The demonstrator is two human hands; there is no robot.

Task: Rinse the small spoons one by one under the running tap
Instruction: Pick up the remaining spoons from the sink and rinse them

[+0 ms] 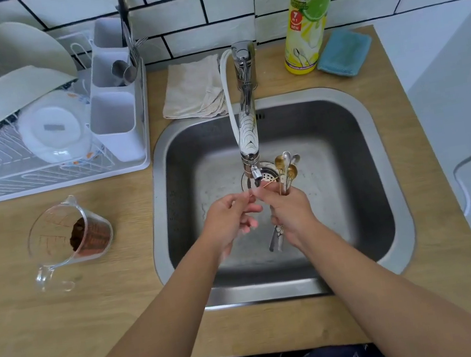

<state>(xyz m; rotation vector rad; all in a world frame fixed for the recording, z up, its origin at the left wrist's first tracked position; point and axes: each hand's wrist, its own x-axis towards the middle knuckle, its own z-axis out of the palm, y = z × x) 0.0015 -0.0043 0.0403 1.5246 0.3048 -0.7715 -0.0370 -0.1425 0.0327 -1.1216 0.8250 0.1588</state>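
Over the steel sink [354, 141] my right hand [290, 212] grips a bundle of small spoons [286, 167], gold and silver bowls pointing up toward the tap, handles sticking out below the palm. My left hand [230, 220] meets it under the tap spout [253, 172], fingertips pinched on a thin gold spoon handle [267, 185] that lies across between both hands. Water falls from the spout onto the fingers. The bowl of that single spoon is hidden.
A dish rack [52, 176] with plates and a cutlery holder [116, 104] stands at the left. A measuring jug [67, 235] with brown powder lies on the wooden counter. Behind the sink are a folded cloth [192, 89], a dish-soap bottle [309, 12] and a blue sponge [344, 53].
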